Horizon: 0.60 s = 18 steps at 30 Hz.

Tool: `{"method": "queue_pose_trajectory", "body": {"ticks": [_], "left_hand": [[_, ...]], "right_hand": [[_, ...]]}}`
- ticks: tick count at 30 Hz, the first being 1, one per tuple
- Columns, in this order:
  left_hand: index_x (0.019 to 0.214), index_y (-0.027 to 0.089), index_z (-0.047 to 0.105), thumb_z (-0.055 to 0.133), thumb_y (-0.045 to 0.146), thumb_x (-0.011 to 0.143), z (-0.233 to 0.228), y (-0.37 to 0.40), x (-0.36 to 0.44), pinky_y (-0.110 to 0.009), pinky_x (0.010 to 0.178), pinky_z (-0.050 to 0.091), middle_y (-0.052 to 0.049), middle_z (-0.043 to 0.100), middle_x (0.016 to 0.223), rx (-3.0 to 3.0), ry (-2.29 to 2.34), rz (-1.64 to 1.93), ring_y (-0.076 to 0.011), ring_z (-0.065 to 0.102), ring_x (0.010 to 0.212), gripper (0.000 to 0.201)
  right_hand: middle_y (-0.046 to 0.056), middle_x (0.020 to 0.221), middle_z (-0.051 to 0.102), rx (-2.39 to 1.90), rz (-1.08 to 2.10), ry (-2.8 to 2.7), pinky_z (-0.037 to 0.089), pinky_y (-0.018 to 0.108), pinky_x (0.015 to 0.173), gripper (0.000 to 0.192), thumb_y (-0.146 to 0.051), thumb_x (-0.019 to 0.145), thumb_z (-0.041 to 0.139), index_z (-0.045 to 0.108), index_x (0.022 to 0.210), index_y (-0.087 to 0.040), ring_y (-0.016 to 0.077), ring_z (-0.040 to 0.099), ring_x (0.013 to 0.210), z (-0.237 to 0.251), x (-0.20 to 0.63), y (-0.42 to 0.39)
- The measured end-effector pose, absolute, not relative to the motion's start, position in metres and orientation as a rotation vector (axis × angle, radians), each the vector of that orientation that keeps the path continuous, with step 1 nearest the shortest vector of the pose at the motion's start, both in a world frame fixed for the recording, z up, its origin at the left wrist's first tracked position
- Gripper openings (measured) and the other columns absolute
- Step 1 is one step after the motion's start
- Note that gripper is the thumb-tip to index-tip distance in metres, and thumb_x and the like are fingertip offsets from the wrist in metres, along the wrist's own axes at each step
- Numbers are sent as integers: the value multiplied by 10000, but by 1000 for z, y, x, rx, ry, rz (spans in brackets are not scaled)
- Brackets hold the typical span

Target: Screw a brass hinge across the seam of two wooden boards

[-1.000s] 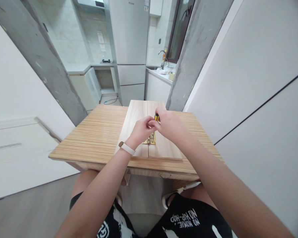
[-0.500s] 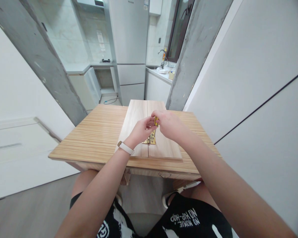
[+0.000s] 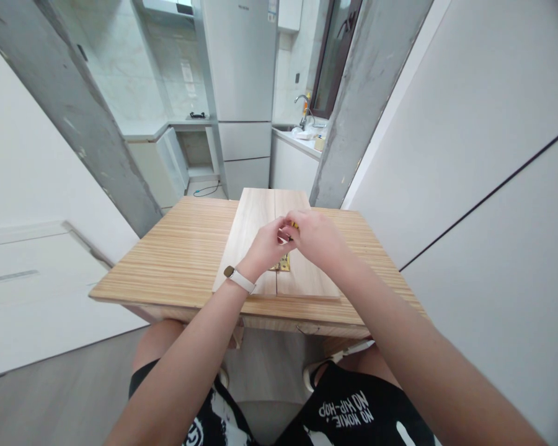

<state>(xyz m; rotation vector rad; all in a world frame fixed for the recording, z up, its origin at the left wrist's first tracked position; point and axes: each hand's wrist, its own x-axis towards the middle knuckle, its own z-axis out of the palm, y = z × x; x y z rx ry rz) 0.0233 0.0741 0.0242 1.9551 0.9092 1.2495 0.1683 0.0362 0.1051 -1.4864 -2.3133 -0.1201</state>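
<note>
Two pale wooden boards, a left board (image 3: 250, 214) and a right board (image 3: 310, 282), lie side by side with a thin seam between them. Over the boards, my left hand (image 3: 266, 246) and my right hand (image 3: 315, 234) meet with bent fingers. They pinch a small yellow piece (image 3: 294, 225) between them, mostly covered by the fingers, so its exact shape cannot be made out. Just below my hands, a gold hinge (image 3: 284, 264) with dark holes lies at the seam, partly hidden by my left hand. A watch with a pale band (image 3: 240, 279) is on my left wrist.
The boards rest on a striped wooden table (image 3: 181, 248) in front of my knees. Beyond it stand a silver refrigerator (image 3: 244, 68) and a counter with a faucet (image 3: 302, 110). White panels (image 3: 483, 186) rise close on the right.
My hands have closed in around the small yellow piece, which shows less now. My left hand has shifted slightly and covers more of the hinge. The boards stay put.
</note>
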Motion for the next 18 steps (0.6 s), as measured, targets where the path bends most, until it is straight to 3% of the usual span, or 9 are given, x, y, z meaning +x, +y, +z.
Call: {"method": "queue_pose_trajectory", "body": {"ticks": [2, 5, 8, 11, 14, 18], "left_hand": [[1170, 181, 642, 717, 129, 828, 24, 75, 22, -278, 747, 561, -72, 759, 1073, 1942, 844, 1214, -164, 715, 868, 354], [1257, 176, 622, 667, 106, 873, 23, 75, 19, -320, 852, 593, -106, 777, 1120, 1853, 765, 1172, -199, 753, 985, 393], [1264, 168, 621, 676, 86, 857, 22, 75, 17, -323, 865, 603, -103, 782, 1068, 1816, 771, 1199, -196, 760, 957, 420], [1293, 172, 615, 656, 88, 862, 20, 75, 18, -283, 819, 593, -84, 768, 1058, 1861, 777, 1228, -168, 743, 912, 441], [1222, 173, 645, 646, 121, 880, 18, 76, 21, -255, 780, 575, -67, 753, 1064, 1911, 808, 1238, -144, 721, 870, 346], [1154, 172, 658, 688, 141, 855, 15, 79, 22, -248, 752, 566, -63, 742, 1079, 1938, 853, 1229, -139, 701, 854, 302]], "right_hand": [[97, 1019, 707, -1447, -92, -2350, 429, 322, 828, 100, -128, 982, 569, 651, 1002, -181, 222, 640, 964, 103, 172, 40], [109, 1098, 692, -1396, -23, -2390, 443, 313, 834, 284, -14, 900, 562, 600, 1132, -173, 224, 633, 1022, 101, 179, 43], [108, 1180, 673, -1315, 86, -2388, 456, 298, 819, 396, 20, 889, 518, 554, 1228, -183, 210, 639, 1038, 100, 181, 42], [135, 1255, 653, -1329, 70, -2290, 465, 312, 817, 404, -68, 936, 569, 512, 1322, -174, 223, 651, 1037, 100, 178, 38], [137, 1154, 690, -1451, -42, -2210, 453, 341, 800, 284, -200, 979, 619, 554, 1254, -167, 256, 665, 982, 98, 174, 37], [101, 1019, 714, -1463, -52, -2276, 434, 341, 759, 98, -152, 1000, 563, 590, 1085, -193, 248, 669, 908, 93, 174, 42]]}}
